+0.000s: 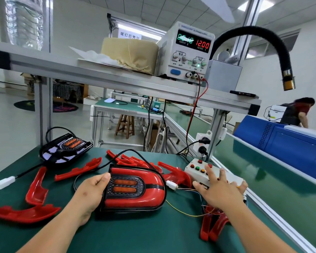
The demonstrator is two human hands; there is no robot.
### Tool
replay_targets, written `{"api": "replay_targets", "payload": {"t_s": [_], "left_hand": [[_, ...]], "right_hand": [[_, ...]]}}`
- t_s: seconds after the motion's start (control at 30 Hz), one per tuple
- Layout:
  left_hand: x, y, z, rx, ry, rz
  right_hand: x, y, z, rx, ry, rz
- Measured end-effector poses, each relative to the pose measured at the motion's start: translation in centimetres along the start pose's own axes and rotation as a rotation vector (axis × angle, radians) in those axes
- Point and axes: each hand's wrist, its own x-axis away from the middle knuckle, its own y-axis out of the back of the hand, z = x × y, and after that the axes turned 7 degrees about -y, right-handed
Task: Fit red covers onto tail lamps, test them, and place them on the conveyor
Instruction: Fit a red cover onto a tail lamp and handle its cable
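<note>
Head view, left hand (91,190): we grip the lamp (135,187) by its flat end, thumb on top, so it does not slide during the test.
Right hand (221,192): fingers spread and straight over the button box (195,167); we cannot tell whether a button is pressed.
Lamp: face up on the table (135,234), red cover fitted; we judge the step is testing.
Plug (171,184): white, at the lamp's right end, and seems to join thin wires from the box.
Supply (188,52): on the shelf above, shows 12.00 volts; current digits are blurred.
Covers (36,187): loose red ones lie around the lamp, near for the next fitting.
Bare lamp (66,148): far left, no cover yet.
Conveyor (263,172): green belt just right of the box, a short way for a tested lamp.
</note>
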Motion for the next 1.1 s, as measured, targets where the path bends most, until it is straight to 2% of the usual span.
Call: {"api": "replay_targets", "payload": {"t_s": [0.23,0.5,0.67,0.83,1.1], "left_hand": [[-0.1,0.3,0.0,-0.02,-0.015,0.022],[0.0,0.3,-0.1,-0.028,-0.009,0.024],[0.1,0.1,0.0,0.004,0.014,-0.014],[0.3,0.0,-0.5,0.021,0.02,0.001],[0.4,0.0,-0.6,-0.008,0.029,-0.006]], "right_hand": [[-0.6,-0.5,-0.1,0.111,0.102,-0.015],[-0.7,-0.3,-0.1,0.103,0.089,0.006],[-2.0,0.4,1.0,0.047,0.018,0.057],[-2.1,-0.3,3.6,0.014,0.2,-0.039],[-2.1,-0.7,4.8,0.056,0.249,-0.075]]}}
